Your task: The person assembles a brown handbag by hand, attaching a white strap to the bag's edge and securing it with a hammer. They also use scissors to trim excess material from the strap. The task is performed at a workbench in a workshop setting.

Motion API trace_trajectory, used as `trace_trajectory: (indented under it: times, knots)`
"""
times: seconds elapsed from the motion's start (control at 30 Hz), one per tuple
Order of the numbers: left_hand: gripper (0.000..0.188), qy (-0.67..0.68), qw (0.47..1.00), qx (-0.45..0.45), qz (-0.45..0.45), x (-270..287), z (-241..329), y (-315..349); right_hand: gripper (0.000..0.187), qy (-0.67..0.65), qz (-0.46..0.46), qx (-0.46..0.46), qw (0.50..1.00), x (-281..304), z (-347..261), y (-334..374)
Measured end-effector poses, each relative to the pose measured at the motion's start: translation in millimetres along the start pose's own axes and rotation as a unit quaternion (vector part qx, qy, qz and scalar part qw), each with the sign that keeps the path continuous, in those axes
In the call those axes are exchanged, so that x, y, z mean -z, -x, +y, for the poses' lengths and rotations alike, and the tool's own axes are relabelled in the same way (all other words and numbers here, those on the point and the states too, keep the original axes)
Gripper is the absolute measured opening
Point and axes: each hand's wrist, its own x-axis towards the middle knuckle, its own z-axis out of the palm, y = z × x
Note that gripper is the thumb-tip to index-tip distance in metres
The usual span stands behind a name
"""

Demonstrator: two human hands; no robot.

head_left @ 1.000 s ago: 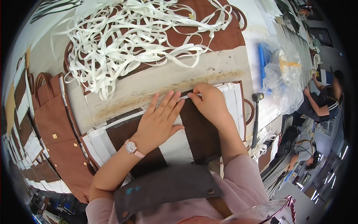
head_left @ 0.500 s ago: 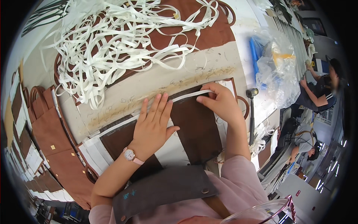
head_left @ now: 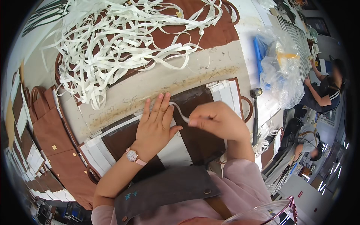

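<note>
Pinching a narrow white tape (head_left: pixel 182 114) between thumb and fingers, the person's right hand (head_left: pixel 218 122) is closed, slightly blurred, above the right-hand dark brown section (head_left: pixel 198 129) of a brown-and-white panel. The left hand (head_left: pixel 155 125) lies flat with fingers a little spread, fingertips at the panel's upper edge; it presses rather than grips. The tape lies along that edge left of the left hand, then emerges by its fingertips and curves loosely down to the right hand, away from the edge.

That slack bend looks like the weakest spot: a turn of the right wrist could twist the tape, leaving a kink or a wrong face down. A sharp tug might drag the flat run out of line, especially if the left hand eased its pressure or slid. Too little tension could instead leave a ripple beside the fingertips. Whether anything sticky holds the tape cannot be told.

To the right, a black-handled hammer (head_left: pixel 255 116) lies just beside a brown handle loop (head_left: pixel 247 108); a wide swing of the right arm could knock it. The tangled heap of white tape (head_left: pixel 112 48) beyond the panel could snag if pulled from carelessly.
</note>
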Motion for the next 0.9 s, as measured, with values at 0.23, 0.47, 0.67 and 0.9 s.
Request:
trace_trajectory:
  times: [0.23,0.47,0.67,0.9]
  knots:
    - [0.068,0.017,1.0,-0.002,-0.008,2,1,-1,0.022,0.205,0.243,-0.065,0.946,16,54,-17]
    - [0.077,-0.006,1.0,0.0,-0.024,3,1,-1,0.025,0.255,0.246,-0.071,0.933,15,55,-23]
    - [0.077,-0.019,0.999,0.008,-0.046,4,2,-1,0.026,0.26,0.249,-0.086,0.929,13,51,-26]
    - [0.078,-0.025,0.999,-0.001,-0.046,4,2,-1,0.026,0.262,0.251,-0.078,0.929,14,57,-28]
